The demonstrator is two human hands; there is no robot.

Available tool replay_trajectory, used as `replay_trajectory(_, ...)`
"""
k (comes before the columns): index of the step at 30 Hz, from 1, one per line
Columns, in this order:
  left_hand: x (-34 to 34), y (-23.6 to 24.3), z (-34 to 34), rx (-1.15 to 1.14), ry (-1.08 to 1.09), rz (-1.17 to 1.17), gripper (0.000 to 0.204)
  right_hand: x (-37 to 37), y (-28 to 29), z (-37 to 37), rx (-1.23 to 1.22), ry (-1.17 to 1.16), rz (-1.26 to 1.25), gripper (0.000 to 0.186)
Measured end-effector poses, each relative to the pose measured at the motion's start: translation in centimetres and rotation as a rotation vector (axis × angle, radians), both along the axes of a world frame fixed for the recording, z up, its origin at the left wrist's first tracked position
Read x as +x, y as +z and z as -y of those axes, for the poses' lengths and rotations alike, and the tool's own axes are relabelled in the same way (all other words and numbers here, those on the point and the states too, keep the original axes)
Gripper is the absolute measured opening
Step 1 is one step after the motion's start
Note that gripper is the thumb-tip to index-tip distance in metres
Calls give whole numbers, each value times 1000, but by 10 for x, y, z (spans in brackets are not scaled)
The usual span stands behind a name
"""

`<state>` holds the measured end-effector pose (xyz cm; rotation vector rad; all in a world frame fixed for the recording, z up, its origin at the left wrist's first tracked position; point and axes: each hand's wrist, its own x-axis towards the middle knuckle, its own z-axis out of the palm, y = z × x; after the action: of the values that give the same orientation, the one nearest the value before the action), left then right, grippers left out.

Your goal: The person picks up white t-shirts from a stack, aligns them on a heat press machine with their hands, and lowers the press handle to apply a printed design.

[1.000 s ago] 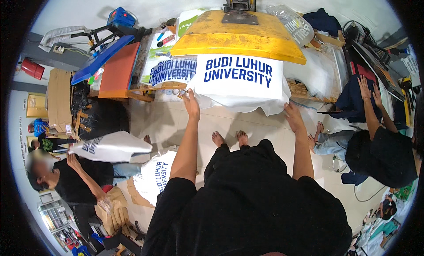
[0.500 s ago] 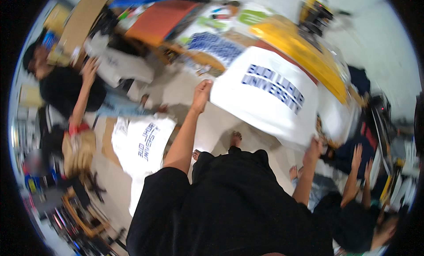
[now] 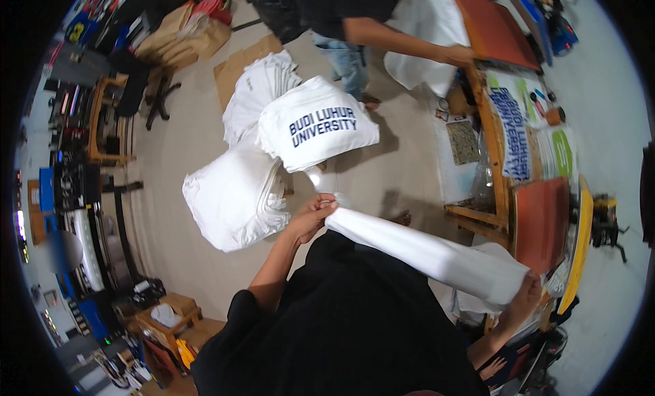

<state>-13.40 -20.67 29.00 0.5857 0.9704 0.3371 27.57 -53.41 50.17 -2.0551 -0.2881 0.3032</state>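
A white T-shirt (image 3: 423, 251) is stretched in a long, narrow band across the front of my body. My left hand (image 3: 314, 217) pinches one end of it, and my right hand (image 3: 525, 300) grips the other end, lower and to the right. Its printed side does not show. Beyond my left hand, white shirts lie in heaps on the floor. On one heap (image 3: 321, 119), the top shirt has dark blue lettering; the nearer heap (image 3: 235, 191) shows plain white on top. A third, folded heap (image 3: 259, 89) lies behind them.
A co-worker's arm (image 3: 409, 42) reaches to a wooden-framed bench on the right, beside a hanging white cloth (image 3: 424, 37). Orange-red boards (image 3: 542, 222) and a yellow panel (image 3: 576, 246) stand along the bench. A black chair base (image 3: 160, 102) and shelving are on the left.
My view has turned left, toward the shirt heaps. The shirt I hold has come off the bench side toward my body, from spread with its lettering showing to a narrow band.
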Motion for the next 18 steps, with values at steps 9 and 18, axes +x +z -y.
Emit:
replay_trajectory(9, -114, -69, -65, 319, 420, -325, 22, 32, -186, -183, 150, 382, -596, 40)
replay_trajectory(18, -143, 56, -204, 990, 736, -301, 19, 0, -174, -419, 281, 668, -313, 35)
